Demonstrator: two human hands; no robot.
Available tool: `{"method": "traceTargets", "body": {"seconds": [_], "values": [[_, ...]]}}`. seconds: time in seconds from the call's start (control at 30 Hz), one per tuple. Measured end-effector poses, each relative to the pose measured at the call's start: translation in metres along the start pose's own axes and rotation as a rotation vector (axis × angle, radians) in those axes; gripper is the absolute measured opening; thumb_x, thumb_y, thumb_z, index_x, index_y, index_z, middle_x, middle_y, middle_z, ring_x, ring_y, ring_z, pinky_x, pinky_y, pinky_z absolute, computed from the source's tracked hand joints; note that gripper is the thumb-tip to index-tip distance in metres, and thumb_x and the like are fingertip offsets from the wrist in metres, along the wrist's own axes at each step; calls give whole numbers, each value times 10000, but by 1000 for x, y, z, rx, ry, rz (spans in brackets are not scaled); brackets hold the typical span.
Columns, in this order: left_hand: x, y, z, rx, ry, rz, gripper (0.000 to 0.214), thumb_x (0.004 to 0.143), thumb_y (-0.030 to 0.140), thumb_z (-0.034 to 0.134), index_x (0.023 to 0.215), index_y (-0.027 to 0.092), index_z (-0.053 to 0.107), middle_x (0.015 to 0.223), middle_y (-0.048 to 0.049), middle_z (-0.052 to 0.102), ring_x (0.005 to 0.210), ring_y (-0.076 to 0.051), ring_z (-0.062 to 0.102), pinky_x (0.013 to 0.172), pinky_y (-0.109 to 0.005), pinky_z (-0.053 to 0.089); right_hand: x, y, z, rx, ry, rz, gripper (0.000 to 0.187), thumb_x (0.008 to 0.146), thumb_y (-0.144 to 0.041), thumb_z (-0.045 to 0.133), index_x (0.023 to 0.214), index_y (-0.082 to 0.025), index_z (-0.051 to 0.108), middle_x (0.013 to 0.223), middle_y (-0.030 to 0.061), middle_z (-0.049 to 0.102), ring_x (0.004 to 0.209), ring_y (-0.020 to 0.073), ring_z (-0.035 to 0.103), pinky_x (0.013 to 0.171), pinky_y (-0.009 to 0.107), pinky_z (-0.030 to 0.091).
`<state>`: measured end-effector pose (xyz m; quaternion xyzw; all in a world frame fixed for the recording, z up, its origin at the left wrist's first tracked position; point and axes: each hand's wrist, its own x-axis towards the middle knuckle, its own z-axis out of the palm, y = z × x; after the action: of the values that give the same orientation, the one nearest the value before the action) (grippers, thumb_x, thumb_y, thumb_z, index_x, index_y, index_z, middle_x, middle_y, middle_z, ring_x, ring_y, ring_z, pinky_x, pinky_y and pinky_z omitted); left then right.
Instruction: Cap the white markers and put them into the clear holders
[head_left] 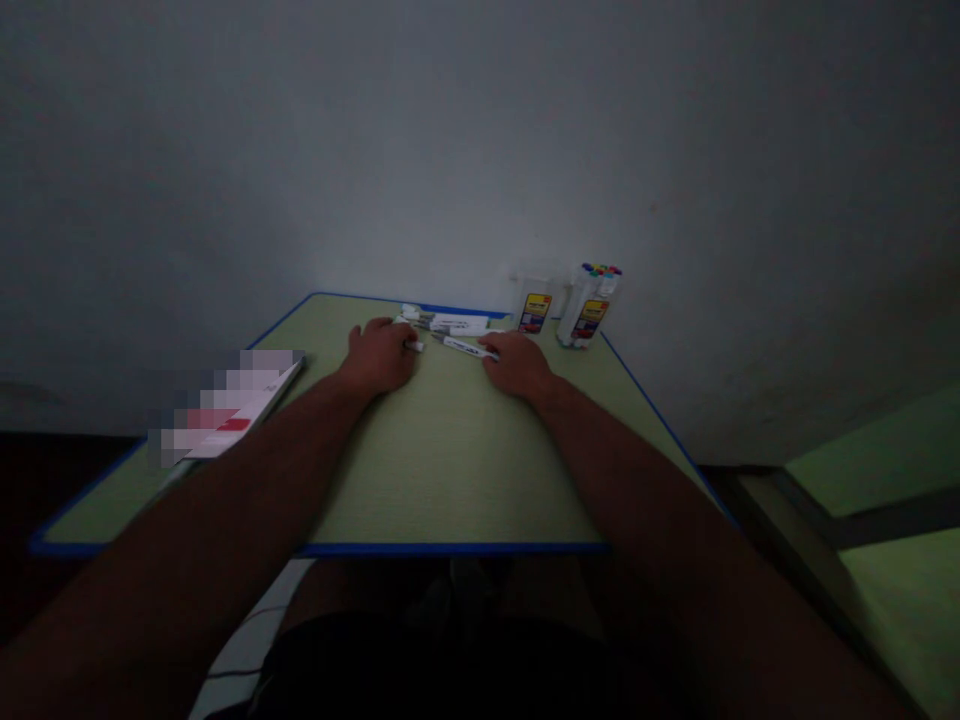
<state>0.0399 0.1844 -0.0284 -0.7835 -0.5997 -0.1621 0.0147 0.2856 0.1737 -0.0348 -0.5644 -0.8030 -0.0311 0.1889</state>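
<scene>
My right hand point(517, 363) is closed around one end of a white marker point(466, 348), whose grey tip points left toward my other hand. My left hand point(379, 357) rests on the table with its fingers curled over a small white piece point(414, 346) that looks like a marker cap; most of it is hidden. Just beyond both hands, several white markers point(461, 322) lie side by side, some with grey tips showing at the left. Small white pieces point(409, 311) lie near those tips.
A clear plastic case point(534, 305) with a yellow label stands at the back right. Beside it, a second clear case point(589, 310) holds markers with coloured ends. A white and red box or book point(232, 410) lies at the left. The table point(450, 470) has a blue edge and meets the wall.
</scene>
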Motion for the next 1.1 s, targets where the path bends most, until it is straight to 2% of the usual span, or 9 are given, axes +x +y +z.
{"method": "traceTargets", "body": {"seconds": [0.17, 0.33, 0.43, 0.67, 0.87, 1.1], "values": [[-1, 0, -3, 15, 18, 22, 396, 873, 398, 512, 1126, 188, 732, 1101, -157, 720, 1160, -352, 598, 1005, -490, 439, -4, 2, -6, 10, -8, 52, 436, 812, -146, 610, 1235, -185, 707, 1103, 91, 752, 1003, 246, 668, 907, 363, 508], [-7, 0, -7, -25, -30, 37, 455, 846, 385, 556, 1215, 188, 735, 1152, -163, 731, 1160, -393, 587, 984, -533, 452, -11, 4, -13, 27, -32, 65, 415, 803, -189, 638, 1211, -179, 718, 1080, 80, 753, 991, 246, 669, 882, 350, 506], [-9, 0, -9, -9, -42, 43, 439, 835, 390, 563, 1178, 202, 764, 1138, -152, 741, 1144, -395, 598, 975, -544, 464, -13, 5, -15, 26, -40, 62, 399, 833, -241, 652, 1218, -161, 723, 1131, 102, 746, 1038, 260, 666, 918, 366, 502], [-10, -2, -8, -33, -59, 70, 434, 812, 366, 565, 1140, 176, 776, 1097, -144, 753, 1020, -318, 678, 918, -437, 525, -15, 6, -12, 60, -38, 77, 454, 893, -322, 674, 1320, -167, 680, 1307, 125, 697, 1123, 255, 661, 1014, 391, 481], [-11, 0, -10, -56, -89, -1, 368, 840, 396, 569, 1054, 166, 762, 1087, -141, 759, 977, -306, 697, 851, -398, 537, -13, 6, -6, 50, -40, 56, 489, 905, -323, 697, 1371, -182, 646, 1374, 129, 662, 1250, 260, 608, 1078, 415, 442], [-11, 0, -8, -121, -73, -34, 288, 805, 393, 607, 976, 193, 724, 994, -114, 761, 896, -280, 690, 786, -365, 515, -11, 0, -8, 34, -72, 37, 342, 943, -261, 627, 1252, -144, 716, 1226, 119, 728, 1129, 250, 652, 993, 363, 468]]}}
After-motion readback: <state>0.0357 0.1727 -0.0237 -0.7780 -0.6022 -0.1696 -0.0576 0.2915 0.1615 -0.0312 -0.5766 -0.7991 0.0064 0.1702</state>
